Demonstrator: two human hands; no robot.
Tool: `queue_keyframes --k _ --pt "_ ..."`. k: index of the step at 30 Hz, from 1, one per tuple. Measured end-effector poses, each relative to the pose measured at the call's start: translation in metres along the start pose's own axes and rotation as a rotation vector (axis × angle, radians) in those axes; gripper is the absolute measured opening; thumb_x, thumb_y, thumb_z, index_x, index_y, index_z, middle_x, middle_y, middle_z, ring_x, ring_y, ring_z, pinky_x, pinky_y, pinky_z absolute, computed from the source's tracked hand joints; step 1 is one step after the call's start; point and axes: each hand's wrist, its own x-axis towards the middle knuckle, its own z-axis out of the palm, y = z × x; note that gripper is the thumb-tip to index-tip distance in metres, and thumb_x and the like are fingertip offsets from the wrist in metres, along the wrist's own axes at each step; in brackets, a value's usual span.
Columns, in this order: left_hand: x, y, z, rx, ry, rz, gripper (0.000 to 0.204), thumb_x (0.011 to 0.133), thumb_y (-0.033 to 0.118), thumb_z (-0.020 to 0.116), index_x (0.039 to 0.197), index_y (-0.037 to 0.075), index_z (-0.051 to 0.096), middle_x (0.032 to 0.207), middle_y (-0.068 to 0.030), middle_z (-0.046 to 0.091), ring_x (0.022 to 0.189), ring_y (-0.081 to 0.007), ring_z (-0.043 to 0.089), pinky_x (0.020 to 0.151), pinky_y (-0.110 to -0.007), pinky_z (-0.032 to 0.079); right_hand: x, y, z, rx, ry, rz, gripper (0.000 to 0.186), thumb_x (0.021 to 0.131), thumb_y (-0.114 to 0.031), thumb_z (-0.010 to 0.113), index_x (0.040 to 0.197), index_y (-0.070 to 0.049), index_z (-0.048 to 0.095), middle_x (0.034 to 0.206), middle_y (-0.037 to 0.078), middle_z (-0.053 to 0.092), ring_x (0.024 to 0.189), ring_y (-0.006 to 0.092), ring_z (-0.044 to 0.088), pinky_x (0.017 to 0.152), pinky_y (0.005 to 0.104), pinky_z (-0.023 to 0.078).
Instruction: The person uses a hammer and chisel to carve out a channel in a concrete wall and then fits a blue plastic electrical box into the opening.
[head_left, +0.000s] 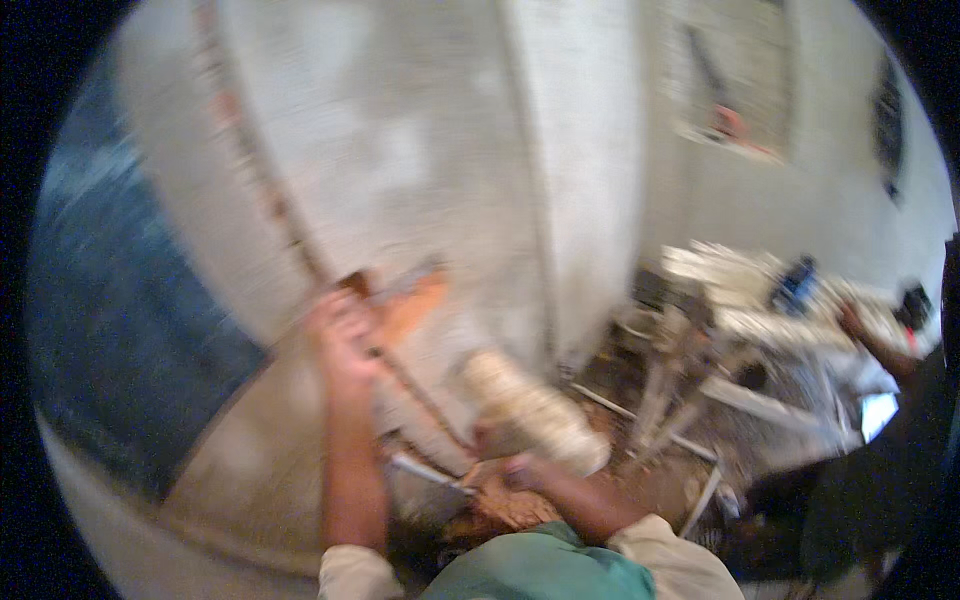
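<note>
My left hand is raised against a grey plastered wall, its fingers curled at a long broken groove. A small dark brown shape shows just above those fingers; blur hides whether it is held. Right of the hand is a bright orange patch on the wall. Low in front of me, my right hand is closed beside a thick pale cylinder, which looks like a wooden mallet head in its grip. Its handle cannot be made out. Everything is smeared by motion.
A dark blue-black panel fills the left. On the right stands a rough whitish bench bearing a blue item. Pale boards and rubble lie below. Another person's arm reaches over the bench. A recess is in the wall.
</note>
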Motion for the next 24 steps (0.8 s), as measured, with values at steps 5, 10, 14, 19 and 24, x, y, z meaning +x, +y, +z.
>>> queue_keyframes --k 5,10,14,19,24 --pt "0.035 0.033 -0.033 -0.060 -0.317 -0.104 0.010 0.088 0.012 0.042 0.083 0.003 0.044 0.061 0.0001 0.038 0.050 -0.0086 0.038 0.045 -0.020 0.036 0.029 0.003 0.029 -0.006 -0.117 -0.198 0.039 0.084 -0.037 0.046 0.105 -0.005 0.046 0.086 0.010 0.055 0.075 0.0194 0.054 0.063 0.0311 0.041" --pt "0.034 0.032 -0.020 -0.211 -0.333 -0.105 0.014 0.090 0.011 0.040 0.081 0.001 0.042 0.061 -0.0002 0.035 0.050 -0.0078 0.035 0.045 -0.019 0.034 0.036 -0.012 0.010 0.137 -0.179 0.204 0.038 0.083 -0.038 0.049 0.095 -0.002 0.050 0.072 0.016 0.056 0.061 0.0286 0.056 0.056 0.0376 0.044" --pt "0.020 0.029 -0.005 -0.285 -0.366 -0.159 0.014 0.089 0.012 0.041 0.082 0.000 0.041 0.062 0.0001 0.035 0.050 -0.0078 0.035 0.046 -0.020 0.033 0.033 0.016 0.023 0.171 -0.026 -0.236 0.041 0.082 -0.033 0.051 0.109 -0.002 0.045 0.071 0.013 0.058 0.063 0.0246 0.058 0.055 0.0335 0.043" --pt "0.021 0.035 -0.014 -0.148 -0.353 -0.104 0.013 0.090 0.011 0.038 0.083 0.000 0.041 0.063 0.0002 0.036 0.050 -0.0076 0.035 0.047 -0.019 0.033 0.046 -0.002 0.041 0.123 -0.171 0.113 0.034 0.086 -0.032 0.046 0.098 -0.001 0.046 0.061 0.012 0.051 0.054 0.0279 0.053 0.050 0.0356 0.041" --pt "0.031 0.037 -0.031 -0.087 -0.366 0.056 0.015 0.091 0.011 0.037 0.082 -0.002 0.040 0.062 -0.0012 0.035 0.049 -0.0080 0.034 0.046 -0.019 0.033 0.046 -0.019 0.014 0.180 -0.172 0.048 0.055 0.084 -0.043 0.045 0.118 -0.001 0.039 0.078 0.017 0.056 0.069 0.0283 0.057 0.060 0.0367 0.044"
